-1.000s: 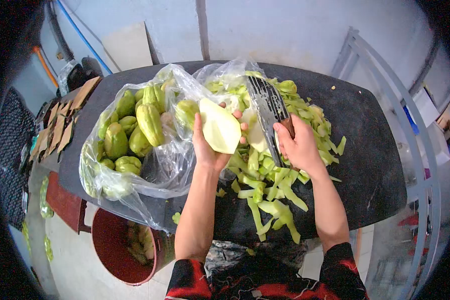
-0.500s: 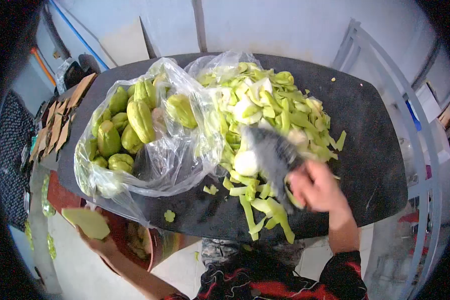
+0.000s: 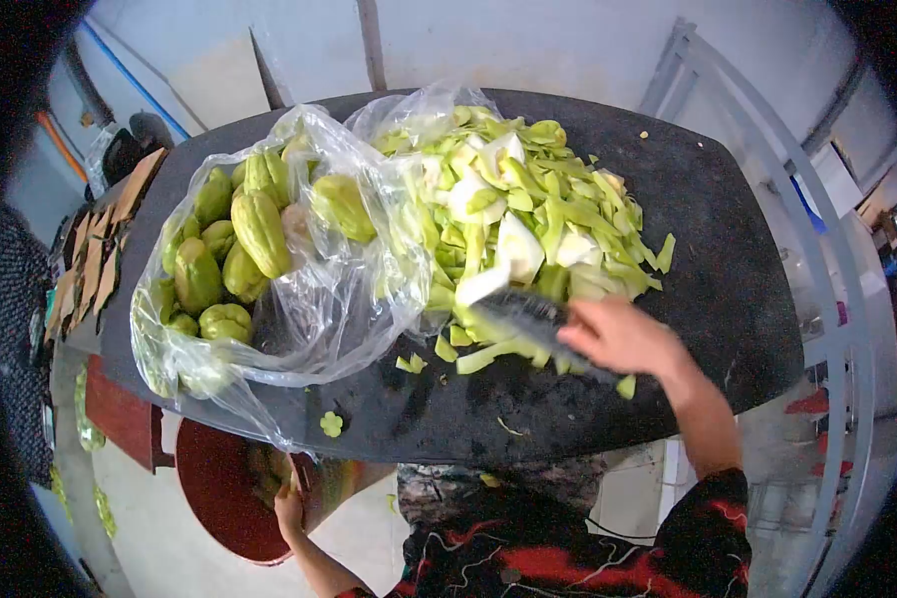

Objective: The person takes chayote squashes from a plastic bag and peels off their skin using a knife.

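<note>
My right hand (image 3: 623, 339) is closed around the handle of a broad-bladed knife (image 3: 523, 317), whose dark blade is smeared by motion. The blade lies at the near edge of a pile of green peels (image 3: 578, 214). Whitish peeled chayote pieces (image 3: 518, 249) show among the peels. Below the table's left front edge, my left hand (image 3: 289, 508) has its fingers curled at the right rim of a reddish-brown bucket (image 3: 204, 498); what they grip is partly hidden. To the left of the pile, unpeeled chayotes (image 3: 259, 234) fill a clear plastic bag (image 3: 319, 324).
The dark table (image 3: 713, 249) has a curved edge. Small green scraps (image 3: 331, 425) lie near its front. A grey metal railing (image 3: 767, 125) stands at the right, and brown cardboard pieces (image 3: 100, 244) are at the far left.
The knife and right hand have moved toward the front of the table, and the hanging peel strips are pushed back. My left hand has lowered to the bucket; its flat pale green piece is gone from view.
</note>
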Demonstrator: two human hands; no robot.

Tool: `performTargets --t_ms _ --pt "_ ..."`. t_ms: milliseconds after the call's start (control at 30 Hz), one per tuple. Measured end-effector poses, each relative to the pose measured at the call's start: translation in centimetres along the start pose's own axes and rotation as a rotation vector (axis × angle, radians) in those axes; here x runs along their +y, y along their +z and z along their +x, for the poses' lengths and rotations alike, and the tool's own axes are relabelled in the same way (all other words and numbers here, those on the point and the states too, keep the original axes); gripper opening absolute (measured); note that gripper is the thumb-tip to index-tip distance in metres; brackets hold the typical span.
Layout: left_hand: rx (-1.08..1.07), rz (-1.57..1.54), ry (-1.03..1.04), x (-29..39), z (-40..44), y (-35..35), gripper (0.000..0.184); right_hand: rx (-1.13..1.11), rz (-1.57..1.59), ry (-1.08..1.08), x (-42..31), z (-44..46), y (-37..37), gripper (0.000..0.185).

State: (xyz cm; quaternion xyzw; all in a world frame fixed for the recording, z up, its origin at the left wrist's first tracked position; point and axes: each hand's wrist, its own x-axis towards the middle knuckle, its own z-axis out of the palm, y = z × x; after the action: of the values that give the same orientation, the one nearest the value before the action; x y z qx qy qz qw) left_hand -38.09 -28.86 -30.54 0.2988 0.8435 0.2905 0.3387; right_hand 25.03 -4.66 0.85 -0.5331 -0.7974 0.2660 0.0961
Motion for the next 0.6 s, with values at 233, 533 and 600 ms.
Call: performTargets --t_ms 233,533,600 --pt "-0.141 0.211 0.008 -2.2 1.7 -0.5 0.032 0.211 -0.033 -0.021 5.6 2.2 -6.4 0.029" --pt "0.916 -0.203 0.523 19.9 -3.6 -7.1 0.039 0.163 0.012 0.006 4.6 1.2 -7.7 0.037" --pt "0.886 -0.292 0.775 26.0 -4.3 -7.2 0.034 0.174 0.033 0.012 4.4 0.9 -6.8 0.036"
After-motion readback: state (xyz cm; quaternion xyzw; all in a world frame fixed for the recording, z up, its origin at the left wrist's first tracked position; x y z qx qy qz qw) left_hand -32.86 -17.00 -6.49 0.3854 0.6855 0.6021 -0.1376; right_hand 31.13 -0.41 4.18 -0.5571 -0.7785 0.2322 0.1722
